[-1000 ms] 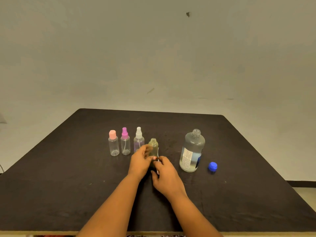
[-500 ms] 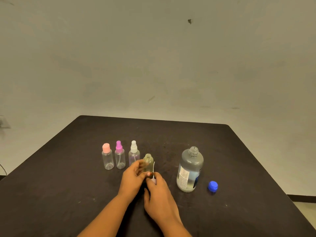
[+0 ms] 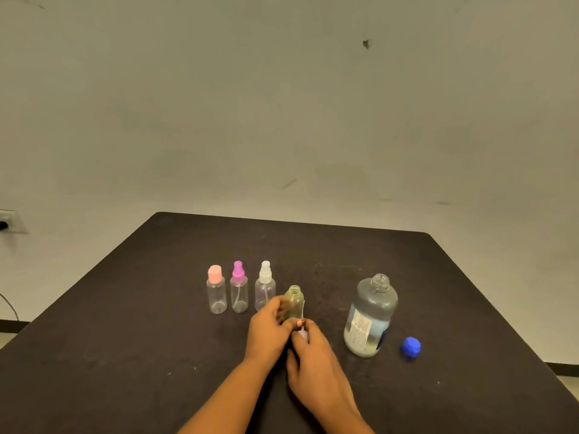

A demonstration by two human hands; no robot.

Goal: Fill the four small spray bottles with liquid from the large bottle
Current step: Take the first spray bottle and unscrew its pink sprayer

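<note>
Three capped small bottles (image 3: 239, 292) stand in a row at the left. Just right of them the left hand (image 3: 269, 332) grips the fourth bottle (image 3: 294, 303), upright and uncapped. The right hand (image 3: 313, 350) pinches what looks like its pale sprayer (image 3: 302, 335) beside it. The large bottle (image 3: 371, 314) stands upright and open further right, nearer the right hand, with its blue cap (image 3: 411, 347) beyond. The surface (image 3: 125, 339) is dark and the wall (image 3: 282, 104) is pale.

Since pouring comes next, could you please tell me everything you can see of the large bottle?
The large bottle looks like clear plastic, round-shouldered, with a white and blue label low on its body. Its threaded neck is open, and a blue cap lies apart on the dark table to its right. It stands upright on the table, and nothing else touches it. Its liquid level is hard to judge.
</note>
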